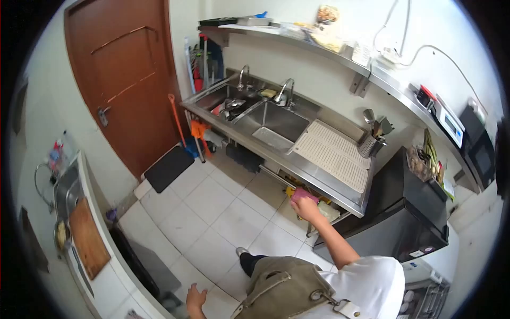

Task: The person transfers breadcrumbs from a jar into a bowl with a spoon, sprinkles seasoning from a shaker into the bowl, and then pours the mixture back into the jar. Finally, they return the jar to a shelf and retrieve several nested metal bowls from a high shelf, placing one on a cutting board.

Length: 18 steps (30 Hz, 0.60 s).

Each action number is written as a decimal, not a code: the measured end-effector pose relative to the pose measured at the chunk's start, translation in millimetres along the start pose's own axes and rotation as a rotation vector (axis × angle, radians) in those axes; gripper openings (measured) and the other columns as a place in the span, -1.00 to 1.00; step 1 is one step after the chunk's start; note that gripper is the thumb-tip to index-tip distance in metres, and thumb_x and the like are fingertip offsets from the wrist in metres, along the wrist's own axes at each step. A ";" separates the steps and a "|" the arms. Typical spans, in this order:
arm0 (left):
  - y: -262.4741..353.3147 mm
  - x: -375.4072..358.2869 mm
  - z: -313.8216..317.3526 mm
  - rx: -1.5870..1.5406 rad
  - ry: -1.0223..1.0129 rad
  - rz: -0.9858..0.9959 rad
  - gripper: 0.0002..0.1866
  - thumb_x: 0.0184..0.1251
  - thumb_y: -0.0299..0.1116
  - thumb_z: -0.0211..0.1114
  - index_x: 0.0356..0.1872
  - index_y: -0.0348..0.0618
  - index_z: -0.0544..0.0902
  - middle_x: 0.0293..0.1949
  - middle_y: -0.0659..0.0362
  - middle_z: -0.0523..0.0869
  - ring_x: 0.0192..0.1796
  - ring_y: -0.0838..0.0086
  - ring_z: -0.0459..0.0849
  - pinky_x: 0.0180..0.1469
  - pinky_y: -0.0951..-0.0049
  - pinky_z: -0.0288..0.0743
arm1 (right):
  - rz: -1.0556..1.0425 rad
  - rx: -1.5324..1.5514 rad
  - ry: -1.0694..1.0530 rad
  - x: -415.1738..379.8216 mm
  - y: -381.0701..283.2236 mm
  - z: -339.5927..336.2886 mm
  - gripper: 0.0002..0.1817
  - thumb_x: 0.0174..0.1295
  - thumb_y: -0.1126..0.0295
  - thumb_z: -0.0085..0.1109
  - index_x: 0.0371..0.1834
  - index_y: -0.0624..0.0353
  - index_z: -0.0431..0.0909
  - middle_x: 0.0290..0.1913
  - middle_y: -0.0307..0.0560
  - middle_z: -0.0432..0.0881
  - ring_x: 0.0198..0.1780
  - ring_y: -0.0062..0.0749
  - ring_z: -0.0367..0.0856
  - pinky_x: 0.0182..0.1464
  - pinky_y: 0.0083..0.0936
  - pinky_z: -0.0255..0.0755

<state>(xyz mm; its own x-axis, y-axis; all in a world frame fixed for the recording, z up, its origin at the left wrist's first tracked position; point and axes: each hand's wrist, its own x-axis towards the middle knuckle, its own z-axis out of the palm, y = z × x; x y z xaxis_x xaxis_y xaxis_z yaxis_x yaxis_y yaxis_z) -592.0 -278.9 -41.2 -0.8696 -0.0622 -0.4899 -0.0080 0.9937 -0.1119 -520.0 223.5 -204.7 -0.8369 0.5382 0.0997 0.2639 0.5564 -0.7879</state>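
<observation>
My right hand is closed on a pink cloth, just below the front edge of the steel sink counter. Beside the cloth, on the rack under the counter, are yellow items and a pale bag. My left hand hangs low over the floor at the bottom of the view, fingers apart, holding nothing.
A white ribbed drying mat lies on the counter beside two sink basins. A black fridge stands at the right. At the left, a wooden board rests on another counter. A brown door is behind.
</observation>
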 end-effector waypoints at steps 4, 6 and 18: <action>322.7 87.7 154.4 -0.371 0.140 0.434 -0.33 0.09 -0.11 0.30 0.20 -0.24 0.34 0.09 -0.17 0.49 0.12 -0.02 0.48 0.13 0.15 0.39 | 0.155 -0.368 -0.043 6.1 219.2 -208.9 -0.75 0.17 0.27 0.07 -0.41 0.24 0.62 -0.43 0.23 0.60 -0.34 0.12 0.59 -0.27 -0.07 0.45; 439.3 110.7 200.7 -0.506 0.148 0.672 -0.35 0.11 -0.10 0.28 0.19 -0.24 0.36 0.09 -0.17 0.50 0.10 -0.04 0.50 0.13 0.15 0.39 | 0.231 -0.350 -0.053 4.0 284.5 -239.2 -0.77 0.16 0.31 0.07 -0.41 0.23 0.63 -0.44 0.18 0.62 -0.34 0.08 0.61 -0.26 -0.11 0.47; 662.4 294.1 270.9 -1.159 -0.702 0.206 -0.48 0.26 -0.09 0.16 0.16 -0.16 0.41 -0.08 -0.03 0.63 0.00 0.24 0.58 -0.01 0.24 0.44 | -0.098 -0.252 0.150 366.3 251.7 -317.6 -0.73 0.22 0.30 0.05 -0.42 0.30 0.60 -0.40 0.26 0.57 -0.31 0.14 0.55 -0.24 -0.16 0.43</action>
<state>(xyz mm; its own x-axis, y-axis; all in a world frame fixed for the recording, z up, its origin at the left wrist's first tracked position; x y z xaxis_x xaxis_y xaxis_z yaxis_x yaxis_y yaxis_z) -719.3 335.7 -493.6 -0.4772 0.4060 -0.7794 -0.6166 0.4772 0.6261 -607.9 761.7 -173.6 -0.7891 0.5513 0.2709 0.3121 0.7397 -0.5962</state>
